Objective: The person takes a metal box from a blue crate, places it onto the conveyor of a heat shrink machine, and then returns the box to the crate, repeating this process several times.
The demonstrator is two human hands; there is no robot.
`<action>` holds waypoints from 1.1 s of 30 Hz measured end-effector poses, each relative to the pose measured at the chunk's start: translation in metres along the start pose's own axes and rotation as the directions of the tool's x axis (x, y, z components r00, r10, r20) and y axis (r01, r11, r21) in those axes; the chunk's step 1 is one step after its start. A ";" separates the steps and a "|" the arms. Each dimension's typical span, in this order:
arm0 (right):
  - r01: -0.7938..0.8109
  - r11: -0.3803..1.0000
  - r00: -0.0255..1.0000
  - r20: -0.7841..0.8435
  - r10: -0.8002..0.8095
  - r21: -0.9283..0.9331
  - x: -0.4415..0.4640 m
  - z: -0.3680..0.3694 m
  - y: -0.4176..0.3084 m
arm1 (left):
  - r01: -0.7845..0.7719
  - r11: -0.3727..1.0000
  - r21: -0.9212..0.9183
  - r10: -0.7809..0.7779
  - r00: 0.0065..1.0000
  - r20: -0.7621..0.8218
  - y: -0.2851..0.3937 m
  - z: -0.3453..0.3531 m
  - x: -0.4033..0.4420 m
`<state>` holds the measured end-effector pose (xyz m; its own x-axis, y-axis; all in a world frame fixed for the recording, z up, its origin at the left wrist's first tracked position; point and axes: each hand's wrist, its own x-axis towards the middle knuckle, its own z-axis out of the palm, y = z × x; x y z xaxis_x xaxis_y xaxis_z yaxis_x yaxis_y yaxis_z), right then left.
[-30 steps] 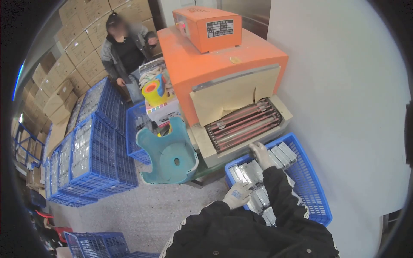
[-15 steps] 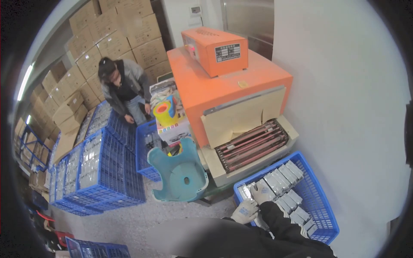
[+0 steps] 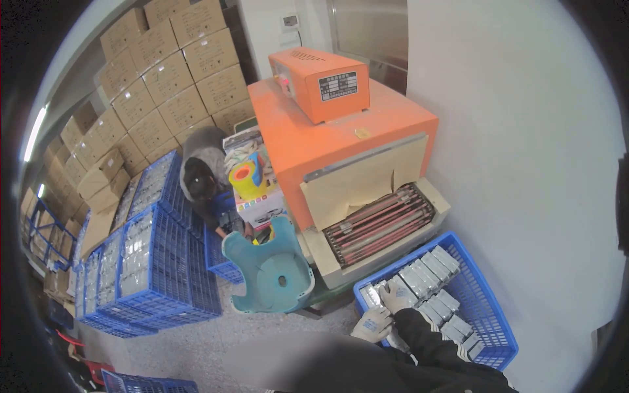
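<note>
Silver-wrapped packs (image 3: 420,278) sit in rows inside a blue plastic crate (image 3: 488,295) at the lower right. Both my hands wear white work gloves. At the crate's near left part, my right hand (image 3: 397,296) reaches over the packs, its fingers bent down around one silver-wrapped pack. My left hand (image 3: 372,325) is just below and to the left, over the crate's near rim, its fingers curled in against the packs. What those left fingers hold is hidden.
An orange heat tunnel machine (image 3: 354,141) with a roller conveyor (image 3: 380,223) stands beyond the crate. Left of it are a teal stool (image 3: 278,278) and stacked blue crates (image 3: 167,262) of packs. A co-worker (image 3: 200,170) bends over another crate before piled cartons (image 3: 167,78).
The co-worker has bent down and reached into the blue crate behind the stool. My view has shifted slightly; my hands stay nearly in place on the packs.
</note>
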<state>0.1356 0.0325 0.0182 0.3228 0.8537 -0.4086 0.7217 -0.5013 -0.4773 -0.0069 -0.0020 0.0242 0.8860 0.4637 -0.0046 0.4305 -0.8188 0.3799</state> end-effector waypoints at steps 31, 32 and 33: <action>0.009 0.998 1.000 -0.025 -0.007 0.054 -0.008 -0.009 -0.009 | 0.067 0.998 0.013 -0.068 0.992 0.111 0.005 -0.008 0.001; 0.031 0.997 0.998 -0.060 -0.027 0.072 -0.006 -0.006 -0.006 | 0.042 0.999 -0.004 -0.041 0.998 0.051 0.003 -0.006 0.001; 0.042 0.996 0.996 -0.076 -0.036 0.084 -0.006 -0.005 -0.006 | 0.029 1.000 -0.011 -0.028 0.999 0.024 0.002 -0.006 0.000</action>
<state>0.1320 0.0313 0.0271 0.3427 0.8793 -0.3309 0.6807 -0.4751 -0.5575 -0.0069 -0.0017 0.0302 0.8773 0.4786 -0.0374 0.4537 -0.8013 0.3900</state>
